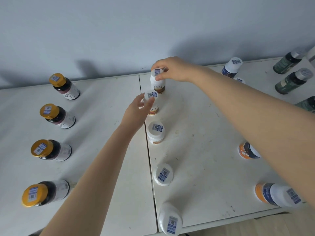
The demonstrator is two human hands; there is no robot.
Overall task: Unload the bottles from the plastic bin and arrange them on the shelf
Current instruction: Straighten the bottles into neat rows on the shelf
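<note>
Reaches out over the white shelf point(196, 133) with both bare arms. Pinches the cap of the far white bottle point(157, 82) with the right hand point(170, 69), thumb and fingertips curled in from above and clamped on the cap's rim, with the bottle upright straight below the hand, near the back edge by the grey wall point(119, 31). Cannot judge contact between its base and the shelf, hidden behind the next cap. Grips the second white bottle point(151, 104) with the left hand point(136, 111), coming in from the left and from below, thumb and fingers wrapped round the neck just under the cap, with the bottle upright to the right of the palm and just in front of the far one, base down at the shelf surface. Forms one row with three more white bottles point(156, 132) toward the near edge, all upright, spaced apart, none touched, just right of the seam point(150, 167) between the two shelf panels. Carries a small blue code sticker point(157, 127) on every cap in that row. Touches none of the four dark bottles with gold caps point(54, 115), upright in a column well off to the left. Passes the right forearm over white bottles with orange and navy labels point(276, 195) on the right side, partly hiding them. Stands well apart from the dark green bottles with silver caps point(293, 80) at the far right corner
</note>
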